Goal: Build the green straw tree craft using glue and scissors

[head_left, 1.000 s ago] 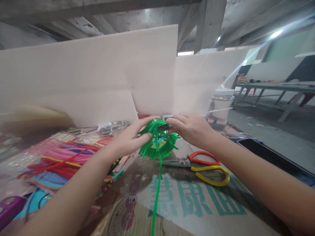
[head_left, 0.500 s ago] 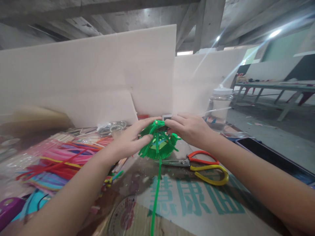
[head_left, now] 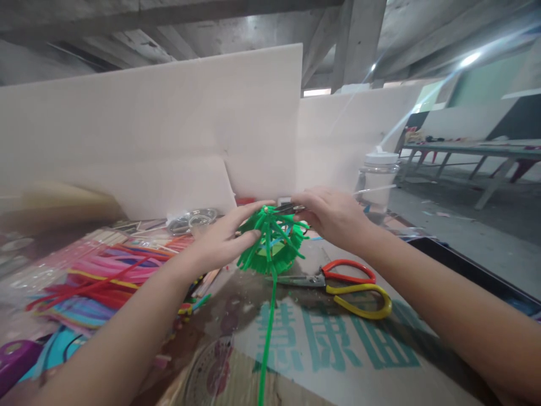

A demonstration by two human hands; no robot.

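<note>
A green pipe-cleaner piece (head_left: 270, 239) stands in front of me, with stems fanning down from its peak over a ring-shaped base. One long green stem (head_left: 267, 338) runs from it toward me across the cardboard. My left hand (head_left: 230, 231) grips its left side, thumb in front and fingers behind. In my right hand (head_left: 332, 217) is a pair of small dark pliers (head_left: 287, 208), whose tip reaches the peak. The handles are hidden in my curled fingers. Just right of the base lie scissors (head_left: 338, 285) with one red and one yellow handle loop.
Loose coloured pipe cleaners (head_left: 110, 282) lie to the left, near a purple tool (head_left: 19, 361). A clear water bottle (head_left: 376, 183) and a dark phone (head_left: 469, 270) are to the right. White boards (head_left: 169, 124) stand behind the cardboard (head_left: 338, 344).
My right hand has drawn slightly up and back from the green piece, showing more of the pliers. The stems on the right now spread more visibly. My left hand stays in place.
</note>
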